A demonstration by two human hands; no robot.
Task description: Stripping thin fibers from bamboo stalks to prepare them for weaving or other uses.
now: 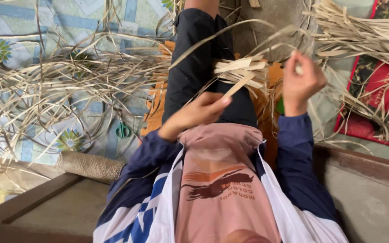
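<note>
While left hand fingers pinch woven strips | right hand fingers closed on a strip end

woven strips on lap | loose strips left | scissors beneath

- Loose straw strips sprawl over the floor mat at left; a hand moving there would snag on them.
- Small green scissors lie among those strips, just left of the leg.
- A second strip pile crowds the far right, spilling over the red cloth.
- The woven piece sits on the leg between the left hand and right hand, with a narrow gap beside each.
- Long strands arc above the leg, crossing the far path.
- The wooden edge near left is bare.
</note>
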